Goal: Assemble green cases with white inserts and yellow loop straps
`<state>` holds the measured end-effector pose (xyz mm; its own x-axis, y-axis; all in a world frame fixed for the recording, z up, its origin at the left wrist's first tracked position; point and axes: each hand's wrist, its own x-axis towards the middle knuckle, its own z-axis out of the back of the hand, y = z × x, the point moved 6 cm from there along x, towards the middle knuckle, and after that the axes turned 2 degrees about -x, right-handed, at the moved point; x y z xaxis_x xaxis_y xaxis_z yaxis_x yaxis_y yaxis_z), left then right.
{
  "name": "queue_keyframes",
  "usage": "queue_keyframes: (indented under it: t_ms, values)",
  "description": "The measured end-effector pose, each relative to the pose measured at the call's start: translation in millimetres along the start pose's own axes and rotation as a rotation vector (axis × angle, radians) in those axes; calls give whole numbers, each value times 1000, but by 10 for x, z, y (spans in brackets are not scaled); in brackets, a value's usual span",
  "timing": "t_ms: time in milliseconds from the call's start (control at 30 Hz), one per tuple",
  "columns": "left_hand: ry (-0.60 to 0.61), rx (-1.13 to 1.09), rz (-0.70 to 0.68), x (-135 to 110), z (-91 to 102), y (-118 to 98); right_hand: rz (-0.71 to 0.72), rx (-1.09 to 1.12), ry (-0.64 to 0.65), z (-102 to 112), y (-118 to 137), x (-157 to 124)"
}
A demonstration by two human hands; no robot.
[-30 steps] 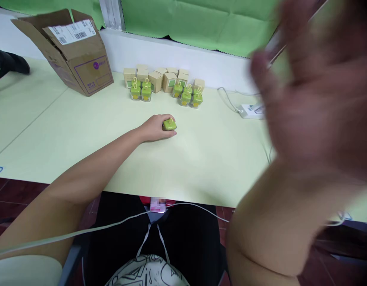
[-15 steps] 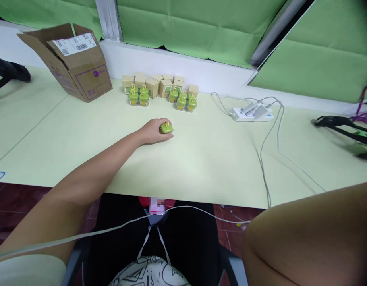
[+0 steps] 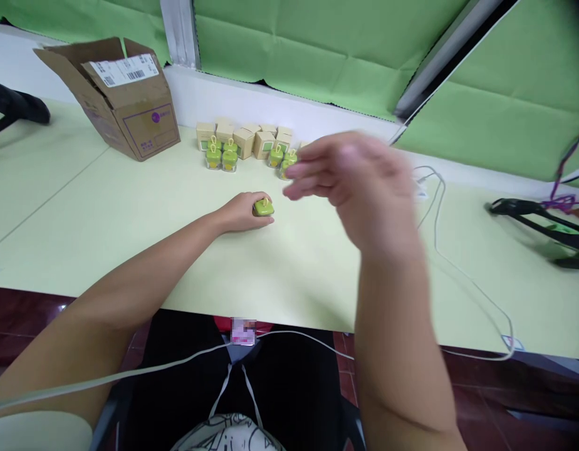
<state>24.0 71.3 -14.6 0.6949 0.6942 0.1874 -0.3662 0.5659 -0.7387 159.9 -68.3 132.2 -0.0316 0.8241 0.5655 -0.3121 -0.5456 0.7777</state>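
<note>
My left hand (image 3: 240, 213) rests on the pale green table (image 3: 130, 207) with its fingers wrapped round a small green lidded jar (image 3: 264, 207) that has a yellow loop on top. My right hand (image 3: 350, 178) hovers in the air to the right of the jar, blurred by motion, its fingers stretched toward the left and empty. Behind them, near the wall, stand several more green jars (image 3: 221, 156) and several small tan boxes (image 3: 245, 141).
An opened cardboard shipping box (image 3: 125, 100) lies at the back left. White cables (image 3: 440, 213) run across the right part of the table. A dark object (image 3: 538, 216) lies at the far right, another dark object (image 3: 14, 106) at the far left.
My right hand was raised close to the camera, dropped out of sight, and now reaches out over the table toward the jar. My left hand has stayed on the jar.
</note>
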Motion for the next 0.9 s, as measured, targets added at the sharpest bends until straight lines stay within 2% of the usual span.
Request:
queue_keyframes:
  t_ms: [133,167,233,300,533,767,900]
  values:
    - [22,-12,-7,3,-21,10,-43,-346,-157,-317,-1075,-2]
    - [27,-27,-12,4,-23,5,-55,-427,-112,-413,-1287,-29]
    - [29,-42,-29,7,-22,-13,-44,-496,-90,-520,-1521,-94]
    - [29,-37,-40,10,-20,-28,-52,-501,-99,-546,-1573,-138]
    - [30,2,-32,17,-23,-22,-165,-445,-88,-472,-1522,-149]
    - [35,8,-38,16,-9,-25,-157,-422,-66,-501,-1553,-171]
    - [42,-6,-35,21,-12,0,-205,-443,-14,-468,-1550,-103]
